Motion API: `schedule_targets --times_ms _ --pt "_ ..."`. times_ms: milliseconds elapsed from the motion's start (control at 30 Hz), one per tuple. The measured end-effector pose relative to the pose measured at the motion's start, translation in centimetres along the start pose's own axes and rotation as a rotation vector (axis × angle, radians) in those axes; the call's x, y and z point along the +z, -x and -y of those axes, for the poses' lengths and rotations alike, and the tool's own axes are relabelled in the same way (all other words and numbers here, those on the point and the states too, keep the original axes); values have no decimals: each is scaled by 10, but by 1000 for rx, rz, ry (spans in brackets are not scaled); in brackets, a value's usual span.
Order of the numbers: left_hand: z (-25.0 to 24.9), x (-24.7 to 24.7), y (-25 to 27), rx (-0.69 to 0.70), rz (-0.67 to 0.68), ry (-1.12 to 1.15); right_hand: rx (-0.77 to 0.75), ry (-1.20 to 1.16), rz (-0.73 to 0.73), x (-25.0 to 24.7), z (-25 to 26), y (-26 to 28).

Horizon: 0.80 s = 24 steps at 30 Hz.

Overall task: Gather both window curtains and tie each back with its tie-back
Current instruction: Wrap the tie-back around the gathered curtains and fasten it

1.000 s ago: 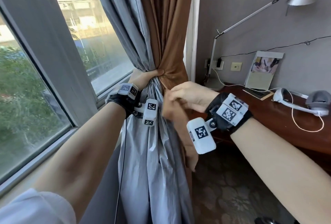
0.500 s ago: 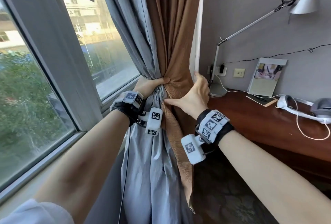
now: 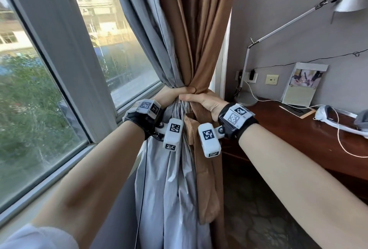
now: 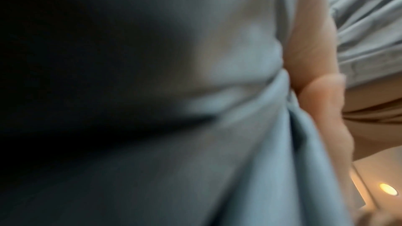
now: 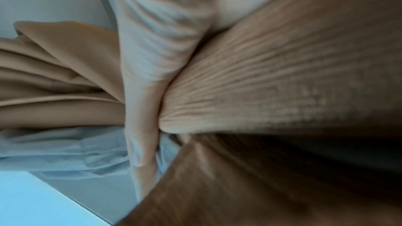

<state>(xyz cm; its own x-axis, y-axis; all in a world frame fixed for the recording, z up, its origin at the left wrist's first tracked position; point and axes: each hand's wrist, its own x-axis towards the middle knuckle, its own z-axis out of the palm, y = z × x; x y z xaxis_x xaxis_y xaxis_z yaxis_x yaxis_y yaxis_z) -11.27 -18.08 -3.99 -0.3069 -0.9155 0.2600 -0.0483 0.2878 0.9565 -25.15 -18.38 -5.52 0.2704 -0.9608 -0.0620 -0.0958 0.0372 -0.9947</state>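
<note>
The window curtain, brown (image 3: 196, 29) with a grey lining (image 3: 171, 179), is gathered into one bundle beside the window. My left hand (image 3: 171, 94) grips the bundle at its narrow waist from the left. My right hand (image 3: 201, 102) wraps it from the right, with the thumb lying across the front just under the left hand. A ribbed brown tie-back strip (image 3: 201, 115) passes under my right palm, and its end hangs down the front. The right wrist view shows my right hand (image 5: 141, 109) pressed against the ribbed tie-back (image 5: 272, 83). The blurred left wrist view shows my left hand (image 4: 313, 75) on grey cloth (image 4: 250, 143).
The window pane (image 3: 39, 109) and its sill lie to the left. A dark wooden desk (image 3: 298, 135) stands right of the curtain with a metal lamp (image 3: 246, 97), a white headset (image 3: 326, 113) with cable, and a standing card (image 3: 302, 85). Patterned floor lies below.
My right hand left the hanging strip, reached around the right side of the curtain, and now clasps the bundle just below my left hand. My left hand kept its grip.
</note>
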Motion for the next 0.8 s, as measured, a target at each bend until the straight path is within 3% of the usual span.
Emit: schedule_targets --times_ms 267,400,500,700,800 --pt "3 -1 1 -107 -47 70 -49 -85 -136 11 1 -4" --pt "-5 -1 10 -174 -30 50 -38 -37 -78 13 -1 -8" --pt "-6 -5 14 -226 71 91 4 -37 26 14 -3 -7" --pt "-11 -1 18 -262 47 122 -33 -120 -83 17 -3 -4" --pt "-17 4 19 -279 11 -7 -47 -145 -92 13 -1 3"
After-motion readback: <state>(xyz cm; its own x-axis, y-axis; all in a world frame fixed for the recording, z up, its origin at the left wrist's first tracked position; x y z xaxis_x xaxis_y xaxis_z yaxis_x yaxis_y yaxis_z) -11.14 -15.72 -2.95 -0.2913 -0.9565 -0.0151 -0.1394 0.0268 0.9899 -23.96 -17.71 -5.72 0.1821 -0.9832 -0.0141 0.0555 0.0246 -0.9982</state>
